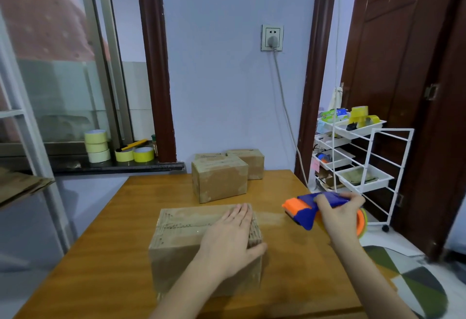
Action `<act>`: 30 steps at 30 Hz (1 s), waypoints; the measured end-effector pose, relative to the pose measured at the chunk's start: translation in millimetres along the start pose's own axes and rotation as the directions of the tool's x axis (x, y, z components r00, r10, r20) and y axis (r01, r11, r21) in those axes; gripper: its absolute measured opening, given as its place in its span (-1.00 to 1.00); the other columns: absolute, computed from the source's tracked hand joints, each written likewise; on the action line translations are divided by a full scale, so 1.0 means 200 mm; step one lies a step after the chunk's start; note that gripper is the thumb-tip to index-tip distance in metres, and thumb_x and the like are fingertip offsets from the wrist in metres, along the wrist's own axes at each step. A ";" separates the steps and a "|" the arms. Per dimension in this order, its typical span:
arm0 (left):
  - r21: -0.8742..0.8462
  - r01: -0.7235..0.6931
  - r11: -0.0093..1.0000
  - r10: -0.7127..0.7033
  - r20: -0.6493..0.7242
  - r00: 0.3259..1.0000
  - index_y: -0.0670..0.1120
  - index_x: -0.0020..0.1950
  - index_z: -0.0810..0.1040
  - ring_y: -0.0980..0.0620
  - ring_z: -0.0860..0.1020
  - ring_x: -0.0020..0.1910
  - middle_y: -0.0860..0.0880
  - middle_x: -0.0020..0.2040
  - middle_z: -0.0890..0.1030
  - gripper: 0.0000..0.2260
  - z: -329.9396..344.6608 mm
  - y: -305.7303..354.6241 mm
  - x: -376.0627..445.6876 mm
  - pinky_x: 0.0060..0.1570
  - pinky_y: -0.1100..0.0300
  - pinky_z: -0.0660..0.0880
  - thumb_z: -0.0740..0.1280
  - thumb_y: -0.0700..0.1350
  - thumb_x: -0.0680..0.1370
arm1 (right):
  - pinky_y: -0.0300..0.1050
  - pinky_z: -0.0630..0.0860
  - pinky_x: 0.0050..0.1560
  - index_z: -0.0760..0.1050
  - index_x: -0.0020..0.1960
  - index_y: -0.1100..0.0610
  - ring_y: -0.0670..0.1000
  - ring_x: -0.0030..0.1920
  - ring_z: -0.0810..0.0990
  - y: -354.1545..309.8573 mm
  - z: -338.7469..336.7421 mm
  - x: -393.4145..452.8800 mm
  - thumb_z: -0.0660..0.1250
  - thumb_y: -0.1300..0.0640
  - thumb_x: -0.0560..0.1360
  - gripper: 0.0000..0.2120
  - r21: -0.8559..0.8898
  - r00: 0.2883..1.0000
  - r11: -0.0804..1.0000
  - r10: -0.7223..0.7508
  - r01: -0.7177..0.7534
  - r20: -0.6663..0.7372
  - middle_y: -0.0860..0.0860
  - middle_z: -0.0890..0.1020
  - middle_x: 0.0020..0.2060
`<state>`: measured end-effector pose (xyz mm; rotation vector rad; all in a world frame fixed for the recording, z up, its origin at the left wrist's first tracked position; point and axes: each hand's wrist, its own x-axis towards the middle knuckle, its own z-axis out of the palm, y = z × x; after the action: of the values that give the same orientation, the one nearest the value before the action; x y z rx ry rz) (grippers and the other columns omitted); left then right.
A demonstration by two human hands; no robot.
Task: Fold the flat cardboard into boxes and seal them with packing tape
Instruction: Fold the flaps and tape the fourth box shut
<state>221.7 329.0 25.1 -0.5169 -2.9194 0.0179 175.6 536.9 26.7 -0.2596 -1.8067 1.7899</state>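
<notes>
A folded cardboard box lies on the wooden table in front of me. My left hand presses flat on the box's top right end, fingers straight, thumb over the right edge. My right hand grips a blue and orange tape dispenser just right of the box, above the table. A clear strip of tape stretches from the dispenser to the box top. Two finished boxes stand farther back: a larger box and a smaller box behind it.
Several rolls of yellow tape sit on the window ledge at the left. A white wire cart with trays stands to the right of the table, beside a dark door. Flat cardboard lies on a shelf at far left.
</notes>
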 end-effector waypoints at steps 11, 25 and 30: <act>-0.046 -0.025 0.999 0.024 -0.024 0.999 -0.06 0.56 -0.21 0.11 -0.15 0.54 0.02 0.57 -0.17 -0.25 -0.01 -0.01 -0.01 0.39 0.26 -0.23 0.00 0.34 0.56 | 0.09 0.50 -0.27 0.13 0.07 0.03 0.10 -0.29 0.54 0.04 0.16 -0.11 0.43 0.15 0.37 -0.50 -0.374 0.883 0.858 -0.171 0.352 0.438 0.07 0.53 -0.25; -0.060 -0.047 0.997 0.042 -0.074 0.996 -0.06 0.57 -0.18 0.09 -0.14 0.54 0.00 0.57 -0.16 -0.21 0.04 -0.04 0.01 0.47 0.21 -0.18 0.09 0.31 0.53 | -0.13 0.33 -0.35 0.10 0.10 0.02 0.05 -0.26 0.54 0.05 0.30 -0.07 0.33 0.03 0.44 -0.57 -0.521 0.807 0.670 -0.209 0.529 0.551 0.02 0.53 -0.19; -0.055 -0.052 0.997 0.048 -0.062 0.997 -0.06 0.57 -0.19 0.09 -0.14 0.54 0.01 0.57 -0.17 -0.20 0.03 -0.04 0.01 0.47 0.21 -0.18 0.07 0.33 0.53 | -0.15 0.39 -0.38 0.12 0.17 0.04 0.00 -0.30 0.53 0.11 0.31 -0.06 0.31 -0.03 0.47 -0.56 -0.620 0.780 0.556 -0.084 0.553 0.620 -0.01 0.49 -0.22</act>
<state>216.6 322.8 19.6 -0.5892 -2.8543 -0.0732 147.3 480.3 7.6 0.3026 -2.7505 0.6997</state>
